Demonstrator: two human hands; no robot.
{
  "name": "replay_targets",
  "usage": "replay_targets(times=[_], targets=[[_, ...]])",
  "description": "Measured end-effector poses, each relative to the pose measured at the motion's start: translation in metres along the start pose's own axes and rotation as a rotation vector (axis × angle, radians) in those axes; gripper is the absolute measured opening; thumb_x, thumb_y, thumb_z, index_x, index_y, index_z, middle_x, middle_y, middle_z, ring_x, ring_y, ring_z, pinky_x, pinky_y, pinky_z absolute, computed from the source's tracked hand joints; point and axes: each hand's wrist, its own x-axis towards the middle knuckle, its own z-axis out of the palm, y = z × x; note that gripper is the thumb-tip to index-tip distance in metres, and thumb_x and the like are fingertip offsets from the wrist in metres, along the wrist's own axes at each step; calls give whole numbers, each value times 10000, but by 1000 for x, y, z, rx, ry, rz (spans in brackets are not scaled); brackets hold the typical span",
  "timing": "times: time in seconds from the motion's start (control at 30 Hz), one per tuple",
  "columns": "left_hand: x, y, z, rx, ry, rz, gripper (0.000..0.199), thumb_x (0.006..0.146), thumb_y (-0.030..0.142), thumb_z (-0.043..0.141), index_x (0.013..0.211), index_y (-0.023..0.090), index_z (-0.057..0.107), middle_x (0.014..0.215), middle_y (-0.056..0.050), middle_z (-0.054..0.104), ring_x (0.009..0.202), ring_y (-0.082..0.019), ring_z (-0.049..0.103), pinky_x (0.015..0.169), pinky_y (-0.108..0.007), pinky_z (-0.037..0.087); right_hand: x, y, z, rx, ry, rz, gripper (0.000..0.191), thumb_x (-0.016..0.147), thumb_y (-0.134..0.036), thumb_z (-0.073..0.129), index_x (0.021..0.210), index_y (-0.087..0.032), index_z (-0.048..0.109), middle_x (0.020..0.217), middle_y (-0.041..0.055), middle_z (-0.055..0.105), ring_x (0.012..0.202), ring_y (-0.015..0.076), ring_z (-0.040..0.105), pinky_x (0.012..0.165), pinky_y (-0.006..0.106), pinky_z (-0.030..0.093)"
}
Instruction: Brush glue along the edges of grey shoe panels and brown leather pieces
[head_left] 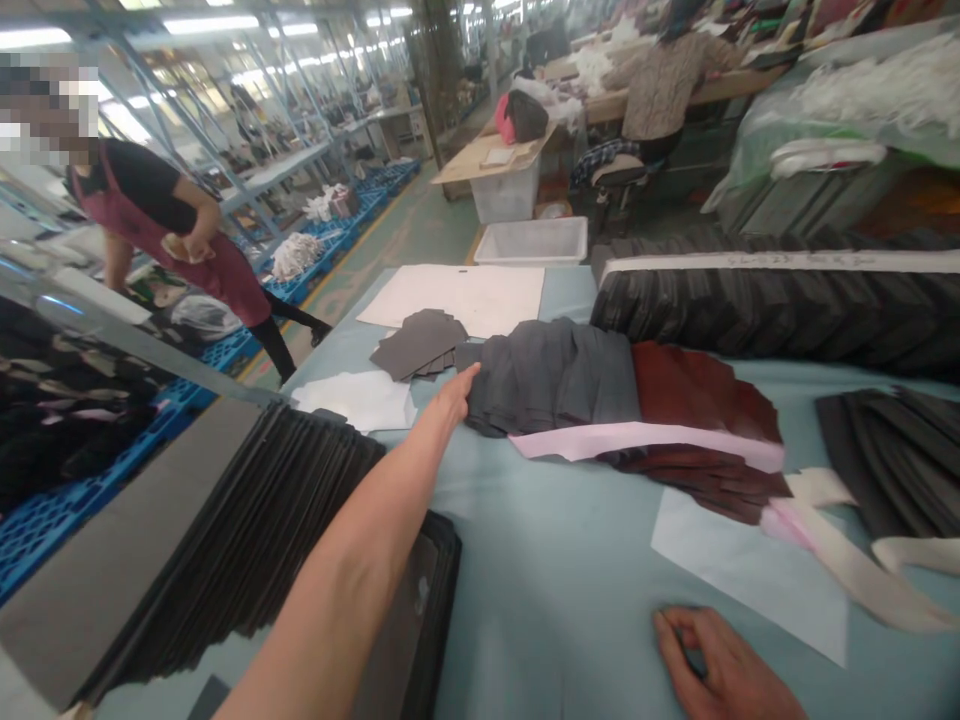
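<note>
Left grip (459, 397) reaches out across the table (517, 560), fingertips against the left end of the dark grey pieces (559, 375); whether they pinch anything I cannot tell. Right grip (720, 662) is curled low over the near side, apparently around a small dark thing (692, 655), too unclear to name.

The grey pieces lie overlapped in a row on the table, between a smaller fan of flat grey pieces (420, 343) and the red-brown pieces (697, 390), with a pink strip (600, 438) along the near edge. They look thin and bendy, so each should be light and soft, hardly fragile, though creases seem possible. Matt faces suggest some drag, yet 2 or more could slide or come up together. The best hold is probably the free left edge, 1 layer between thumb and fingertip.
</note>
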Motion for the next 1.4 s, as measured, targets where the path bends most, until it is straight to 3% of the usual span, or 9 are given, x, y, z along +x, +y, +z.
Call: replay_targets(times=[0.17, 0.37, 0.63, 1.03, 1.4], targets=[[3, -4, 5, -21, -60, -76, 423, 1049, 424, 714, 1394, 187, 654, 1409, -128, 672, 1206, -273, 703, 1019, -497, 637, -2, 2, -1, -32, -21, 21, 530, 1120, -622, 427, 872, -246, 704, 787, 8, 719, 647, 159, 716, 611, 279, 526], [-6, -13, 11, -46, -132, 40, 416, 1049, 420, 715, 1387, 185, 657, 1403, -126, 676, 1201, -271, 705, 1017, -495, 637, -5, 2, -1, -70, -16, 16, 500, 1122, -592, 432, 876, -242, 691, 770, 8, 702, 627, 160, 701, 603, 284, 504], [-8, -16, 9, -23, -136, 152, 385, 1057, 418, 702, 1371, 197, 669, 1410, -125, 675, 1200, -263, 703, 1024, -485, 635, 2, -5, -5, -95, 10, 12, 540, 1128, -606, 407, 845, -238, 684, 728, 2, 686, 587, 142, 680, 566, 282, 473], [-1, -24, -4, -18, -148, -17, 430, 1045, 421, 720, 1395, 180, 651, 1404, -128, 674, 1204, -275, 704, 1016, -500, 637, -1, -4, -4, -89, -3, 73, 569, 1129, -608, 407, 834, -222, 703, 740, 5, 702, 586, 140, 668, 594, 282, 453], [-7, -39, -3, -80, -246, 50, 410, 1050, 419, 713, 1384, 187, 659, 1404, -126, 676, 1200, -269, 705, 1017, -493, 637, 1, -7, -10, -125, -23, 62, 601, 1123, -652, 403, 839, -214, 701, 701, -19, 649, 538, 120, 643, 531, 256, 446]])
